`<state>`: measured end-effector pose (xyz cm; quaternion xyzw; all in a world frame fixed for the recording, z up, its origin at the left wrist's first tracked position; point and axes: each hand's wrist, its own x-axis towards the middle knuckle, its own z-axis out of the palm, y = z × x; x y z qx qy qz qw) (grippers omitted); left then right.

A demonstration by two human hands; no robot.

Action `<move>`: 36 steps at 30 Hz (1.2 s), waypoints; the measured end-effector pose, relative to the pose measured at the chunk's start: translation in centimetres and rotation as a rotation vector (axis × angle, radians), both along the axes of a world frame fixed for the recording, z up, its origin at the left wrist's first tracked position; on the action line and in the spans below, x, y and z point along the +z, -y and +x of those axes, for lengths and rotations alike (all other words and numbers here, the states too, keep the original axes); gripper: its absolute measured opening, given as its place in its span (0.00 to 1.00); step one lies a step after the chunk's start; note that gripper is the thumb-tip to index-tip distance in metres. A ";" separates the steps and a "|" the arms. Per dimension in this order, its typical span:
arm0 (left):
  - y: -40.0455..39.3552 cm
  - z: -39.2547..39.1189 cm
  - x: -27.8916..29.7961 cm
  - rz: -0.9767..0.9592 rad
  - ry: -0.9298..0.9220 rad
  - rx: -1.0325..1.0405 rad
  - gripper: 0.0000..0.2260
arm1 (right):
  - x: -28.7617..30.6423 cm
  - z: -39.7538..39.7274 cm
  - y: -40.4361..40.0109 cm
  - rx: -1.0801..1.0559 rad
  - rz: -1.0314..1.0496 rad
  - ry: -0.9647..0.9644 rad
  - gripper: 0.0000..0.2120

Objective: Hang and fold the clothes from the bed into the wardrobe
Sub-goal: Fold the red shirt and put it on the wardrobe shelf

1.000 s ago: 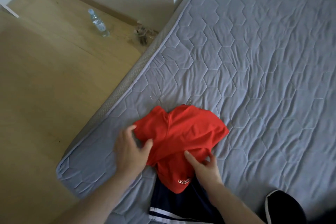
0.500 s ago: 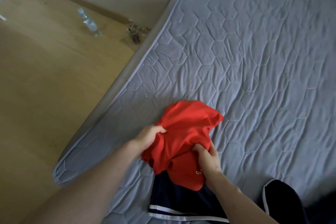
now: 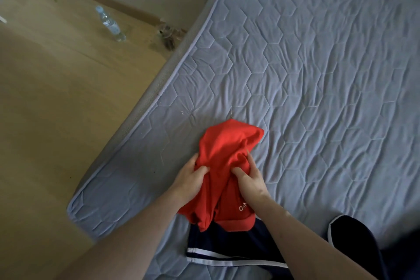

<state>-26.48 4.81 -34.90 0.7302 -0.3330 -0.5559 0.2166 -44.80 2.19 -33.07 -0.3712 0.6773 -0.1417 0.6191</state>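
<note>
Two hands grip crumpled red garment.

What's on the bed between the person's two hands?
Head view: bunched red garment fills the gap between left hand and right hand; both grip it.

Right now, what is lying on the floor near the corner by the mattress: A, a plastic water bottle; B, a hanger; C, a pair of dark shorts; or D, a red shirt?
A: a clear plastic bottle lies on the wooden floor left of the mattress, while the red shirt and the dark shorts are on the mattress.
</note>
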 end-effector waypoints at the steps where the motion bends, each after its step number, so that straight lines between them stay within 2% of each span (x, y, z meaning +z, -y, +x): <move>1: -0.1 -0.2 0.8 -0.009 -0.040 0.040 0.18 | 0.3 -0.2 0.2 -0.039 0.015 0.021 0.29; 3: -0.5 -0.9 2.6 -0.035 -0.112 0.121 0.13 | 1.4 -0.7 0.1 -0.095 0.018 0.070 0.22; 6: -1.7 -1.8 5.3 -0.066 -0.180 0.243 0.14 | 4.0 -1.3 -1.0 -0.133 0.013 0.128 0.20; 11: -5.0 -2.4 12.5 -0.064 -0.275 0.305 0.25 | 11.6 -2.6 -3.3 -0.101 -0.080 0.118 0.22; 14: -6.8 -2.6 19.1 -0.146 -0.289 0.276 0.34 | 18.1 -3.2 -4.7 -0.057 -0.131 0.134 0.23; 16: -8.4 -2.7 23.9 -0.176 -0.291 0.251 0.36 | 22.5 -3.8 -5.8 -0.022 -0.148 0.135 0.22; 22: -12.5 -3.0 38.5 -0.316 -0.189 0.201 0.25 | 36.1 -5.5 -9.2 0.049 -0.186 0.240 0.22; 27: -16.6 -3.9 49.2 -0.387 -0.145 0.276 0.25 | 45.0 -7.6 -11.9 0.110 -0.250 0.305 0.19; 36: -24.1 -4.4 59.8 -0.491 -0.053 0.475 0.22 | 55.0 -5.0 -14.6 0.280 -0.356 0.430 0.18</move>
